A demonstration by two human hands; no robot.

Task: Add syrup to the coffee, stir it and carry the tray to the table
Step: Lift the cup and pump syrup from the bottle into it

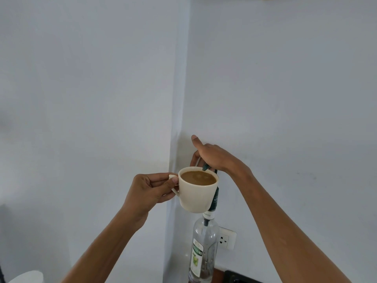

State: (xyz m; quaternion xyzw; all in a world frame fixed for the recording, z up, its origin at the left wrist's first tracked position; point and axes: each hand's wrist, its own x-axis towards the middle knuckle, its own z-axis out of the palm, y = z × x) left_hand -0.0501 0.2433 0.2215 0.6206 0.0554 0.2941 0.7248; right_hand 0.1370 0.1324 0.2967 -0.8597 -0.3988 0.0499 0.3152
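My left hand (150,187) holds a cream cup (196,198) by its handle, raised in front of the wall corner. The cup is nearly full of light brown coffee (199,178). My right hand (212,155) rests palm-down on the pump head of a clear syrup bottle (205,252), just behind and above the cup's rim. The dark green pump spout (204,167) points down over the coffee. The bottle stands upright, carries a green and white label, and looks almost empty. The cup hides most of the bottle's neck.
A white wall socket (226,238) sits on the wall right of the bottle. A dark object (236,277) lies at the bottom edge beside the bottle's base. A white rounded object (28,276) shows at the bottom left corner. Pale walls meet in a corner behind the cup.
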